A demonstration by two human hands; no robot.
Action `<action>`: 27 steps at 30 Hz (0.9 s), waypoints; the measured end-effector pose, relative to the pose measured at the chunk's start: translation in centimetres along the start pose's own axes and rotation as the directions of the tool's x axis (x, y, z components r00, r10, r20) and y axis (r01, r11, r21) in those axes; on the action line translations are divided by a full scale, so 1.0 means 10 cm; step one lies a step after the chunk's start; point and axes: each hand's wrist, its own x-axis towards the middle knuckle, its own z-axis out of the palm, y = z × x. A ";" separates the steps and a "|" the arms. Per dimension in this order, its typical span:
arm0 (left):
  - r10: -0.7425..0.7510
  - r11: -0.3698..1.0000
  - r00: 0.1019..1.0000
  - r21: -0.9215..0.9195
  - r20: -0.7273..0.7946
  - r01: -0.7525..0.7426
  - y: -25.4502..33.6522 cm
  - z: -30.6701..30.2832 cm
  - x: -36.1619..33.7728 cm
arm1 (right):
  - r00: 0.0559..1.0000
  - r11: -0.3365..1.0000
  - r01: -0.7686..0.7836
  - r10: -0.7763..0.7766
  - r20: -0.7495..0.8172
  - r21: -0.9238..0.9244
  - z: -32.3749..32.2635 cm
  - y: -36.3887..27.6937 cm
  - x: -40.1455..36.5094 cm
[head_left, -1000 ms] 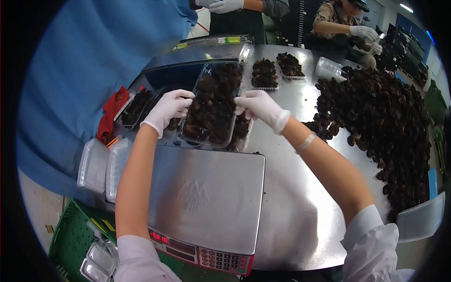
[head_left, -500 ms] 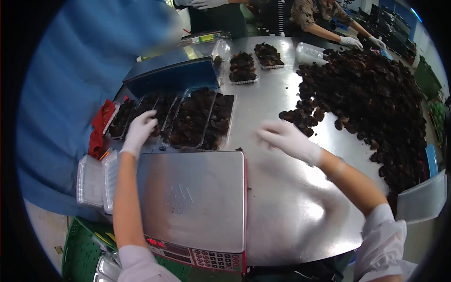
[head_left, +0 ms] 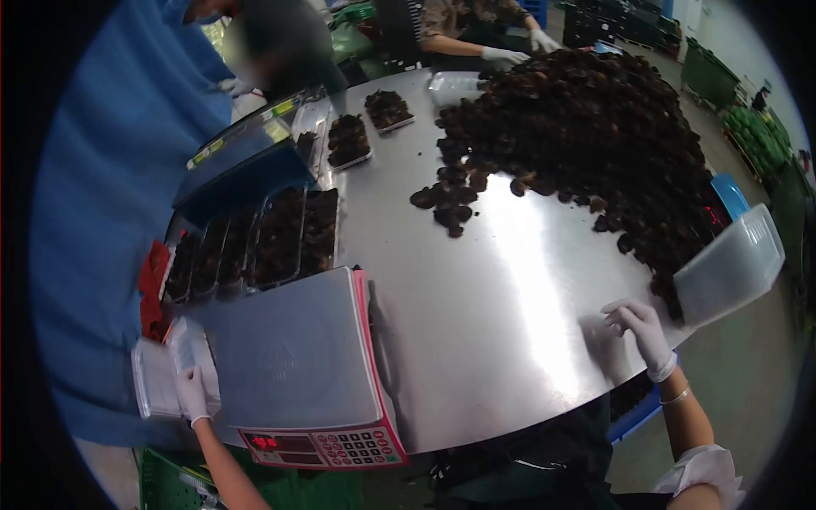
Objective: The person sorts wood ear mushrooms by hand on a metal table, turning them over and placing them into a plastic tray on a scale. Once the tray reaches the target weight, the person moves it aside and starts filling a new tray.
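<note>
My gloved left hand (head_left: 194, 393) is at the near left, its fingers closed on the edge of a clear plastic tray (head_left: 195, 347) in a small stack. Beside that stack is the digital scale (head_left: 280, 357), with a bare platform and a lit red display. My gloved right hand (head_left: 643, 337) hovers over the near right of the steel table, fingers loosely bent and apart, holding nothing. A white translucent plastic bin (head_left: 733, 268) leans near it, beside a large heap of dark brown, flat rounded pieces (head_left: 578, 119).
Filled trays (head_left: 279, 234) stand in a row behind the scale, in front of a dark blue box (head_left: 242, 166). Two more filled trays (head_left: 348, 141) sit farther back. A co-worker's gloved hands (head_left: 506, 56) are at the heap's far edge. Blue cloth (head_left: 93, 212) hangs at left.
My left hand has moved from the filled trays back to the stack of plastic trays. My right hand has shifted right, toward the near table edge. The view has turned right.
</note>
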 end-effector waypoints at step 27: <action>-0.137 0.895 0.979 -0.404 0.152 0.188 -0.61 0.18 0.35 | 0.895 0.849 0.395 -0.441 -0.060 -0.352 0.43 0.51 -0.25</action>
